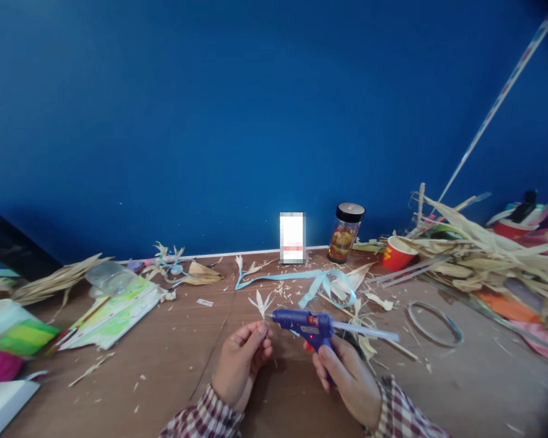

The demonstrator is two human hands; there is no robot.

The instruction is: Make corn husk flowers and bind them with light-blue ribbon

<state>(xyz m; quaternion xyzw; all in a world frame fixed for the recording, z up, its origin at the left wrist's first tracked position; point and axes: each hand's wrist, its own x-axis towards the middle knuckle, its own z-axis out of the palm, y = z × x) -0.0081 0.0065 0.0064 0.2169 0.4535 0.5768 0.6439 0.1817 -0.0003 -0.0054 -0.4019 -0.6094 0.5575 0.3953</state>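
A: In the head view, where is the glue gun (pixel 307 322)?

B: Low in the frame, just right of center, above the wooden table (pixel 173 359). The right hand (pixel 347 376) is closed around its handle from below, fingers wrapped on the grip, with the nozzle pointing toward the left of the picture.

A: And the other hand?

B: The left hand (pixel 242 364) sits just left of the gun, fingers pinched together on the stem of a small straw flower (pixel 260 302). The pale petals stand up above the fingertips, right beside the nozzle; I cannot tell if the tip actually touches it.

A: How does the gun look?

B: Blue body, a small red light on its side, and a clear glue stick (pixel 368 331) poking out the back toward the right.

A: What lies around it?

B: A light blue ribbon (pixel 301 278) curls across the table just above the hands, among straw scraps. A pile of dried husks (pixel 479 255) fills the right side, with a red paper cup (pixel 396 253) at its near edge. A jar with a black lid (pixel 346 232) stands at the blue wall (pixel 256 109) in the center right. Green and yellow papers (pixel 114 313) lie at lower left, and a thin ring (pixel 433 322) lies right of the gun.
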